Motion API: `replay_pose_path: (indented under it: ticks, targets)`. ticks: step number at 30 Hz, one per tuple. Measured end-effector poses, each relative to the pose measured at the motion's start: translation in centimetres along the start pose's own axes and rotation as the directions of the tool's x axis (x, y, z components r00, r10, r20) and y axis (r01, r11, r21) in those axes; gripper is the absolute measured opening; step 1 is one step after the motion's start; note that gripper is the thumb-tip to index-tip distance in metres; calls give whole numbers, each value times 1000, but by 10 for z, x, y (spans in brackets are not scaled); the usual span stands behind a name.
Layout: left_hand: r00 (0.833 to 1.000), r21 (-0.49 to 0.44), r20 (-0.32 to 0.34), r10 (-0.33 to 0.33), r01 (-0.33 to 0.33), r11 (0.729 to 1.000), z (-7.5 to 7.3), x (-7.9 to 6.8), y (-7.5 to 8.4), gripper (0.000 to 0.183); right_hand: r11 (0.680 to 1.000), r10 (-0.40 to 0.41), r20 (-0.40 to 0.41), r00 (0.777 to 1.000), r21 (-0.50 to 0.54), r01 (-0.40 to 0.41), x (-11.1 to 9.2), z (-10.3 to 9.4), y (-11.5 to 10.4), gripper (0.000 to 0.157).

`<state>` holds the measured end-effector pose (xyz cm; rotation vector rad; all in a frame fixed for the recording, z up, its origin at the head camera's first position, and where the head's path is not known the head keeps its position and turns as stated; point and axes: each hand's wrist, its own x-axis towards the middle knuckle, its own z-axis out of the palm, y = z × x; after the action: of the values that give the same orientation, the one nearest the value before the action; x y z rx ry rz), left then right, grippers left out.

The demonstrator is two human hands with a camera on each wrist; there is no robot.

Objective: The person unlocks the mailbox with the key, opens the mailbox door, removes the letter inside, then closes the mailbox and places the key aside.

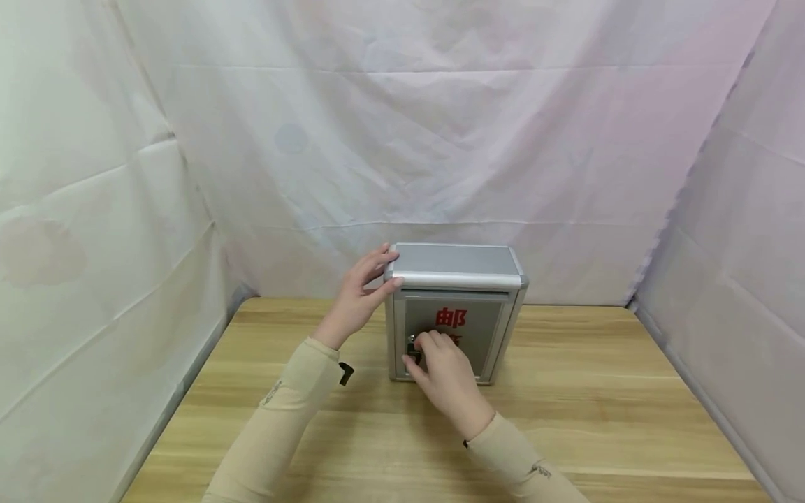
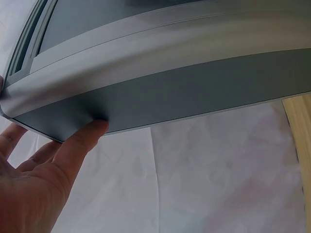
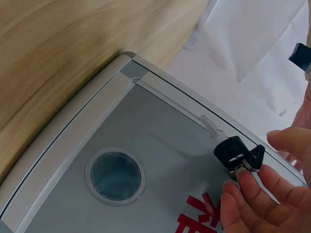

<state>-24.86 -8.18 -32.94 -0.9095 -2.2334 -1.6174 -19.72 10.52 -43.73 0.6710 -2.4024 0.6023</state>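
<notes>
A grey metal mailbox (image 1: 455, 260) with silver edges and red characters stands upright on the wooden table. My left hand (image 1: 360, 293) rests spread on its upper left corner; in the left wrist view one fingertip (image 2: 99, 125) touches the grey side panel. Low on the front door's left side are two black-headed keys (image 3: 239, 154) at the lock. One key hangs loose with its blade showing; the other's blade is hidden. My right hand (image 1: 448, 374) is at these keys, its fingers bent beside them. Its thumb (image 3: 286, 140) stands apart from the keys in the right wrist view.
A round window (image 3: 115, 175) sits in the mailbox door. A slot (image 1: 453, 295) runs under the top edge. Pale cloth (image 1: 402, 140) hangs behind the wooden table (image 1: 566, 419) and at both sides.
</notes>
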Motion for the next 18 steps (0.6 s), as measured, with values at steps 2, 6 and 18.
replay_pose_path:
  ticks: [2,6,18]
  targets:
    - [1000,5,-5,1,-1,1000,0,-1,-1,45,1000,-12,7,1000,-12,12,0,3,-1,22]
    - [1000,-6,-22,9,-10,1000,1,0,-19,46,997,-34,-8,999,-62,33,3,8,-2,22]
    - [995,24,-50,83,-82,996,3,5,-42,45,995,-46,-48,998,-86,42,8,9,-3,16]
